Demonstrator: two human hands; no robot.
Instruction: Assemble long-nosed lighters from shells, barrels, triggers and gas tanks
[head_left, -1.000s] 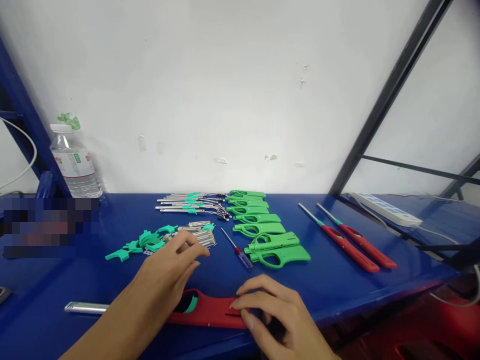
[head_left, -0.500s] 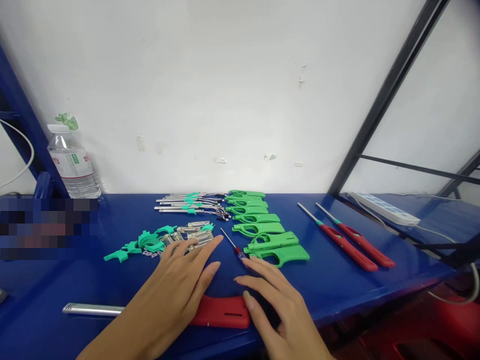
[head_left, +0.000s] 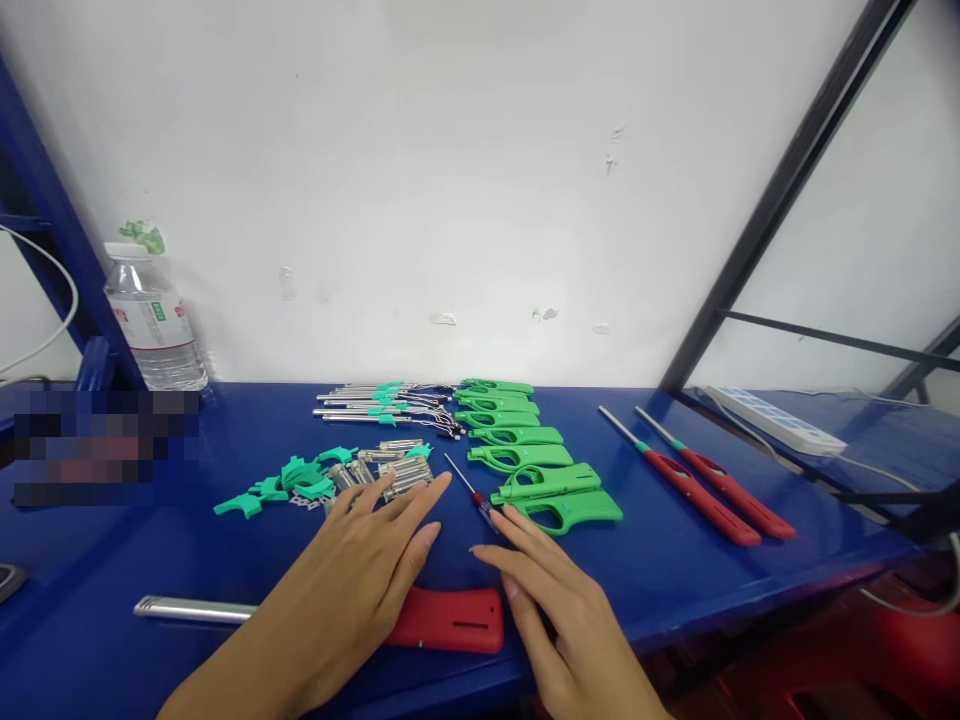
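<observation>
On the blue table (head_left: pixel 187 560) at the front lies a red long-necked lighter (head_left: pixel 450 620), its metal tube pointing left. My left hand (head_left: pixel 367 560) is stretched across its middle with fingers extended, hiding part of the handle; contact is unclear. Just right of the handle's end is my right hand (head_left: pixel 555 600), its fingers loosely extended and holding nothing. Close to the right fingertips lies a small screwdriver (head_left: pixel 478 498). Beyond the left fingertips are clear fuel cartridges (head_left: pixel 405 472) and teal plastic triggers (head_left: pixel 300 475). Green lighter shells (head_left: pixel 555 480) are lined up beyond my right hand.
Metal tubes with wires (head_left: pixel 382 405) lie at the back. Two red lighters (head_left: pixel 697 495) rest on the right. A water bottle (head_left: pixel 154 320) stands at the back left against the wall. A white power strip (head_left: pixel 776 422) lies beyond the frame post (head_left: pixel 750 250) at right.
The view has shifted slightly. My right thumb has drawn in a little toward its fingers, away from the handle's end. My left hand and the lighter look nearly unchanged.
</observation>
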